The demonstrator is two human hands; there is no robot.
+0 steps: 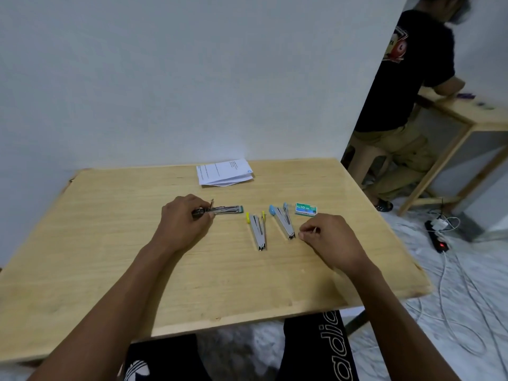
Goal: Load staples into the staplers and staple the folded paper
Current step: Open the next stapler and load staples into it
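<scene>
Views: we had one, the head camera.
Position: we looked from above the near edge of the wooden table (220,284).
Facing: forward and down, toward the white wall (192,78) behind it.
Nearness: close; the left hand (182,220) and right hand (328,240) sat mid-frame, at arm's reach.
Edges: the wide lens seemed to bend the far right, where the floor (453,284) showed.

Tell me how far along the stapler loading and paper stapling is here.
Done: the yellow stapler and blue stapler lie opened. In hand: the left grip holds the green stapler; the right grip pinches a thin strip, probably staples. Left: folded paper sits untouched.
</scene>
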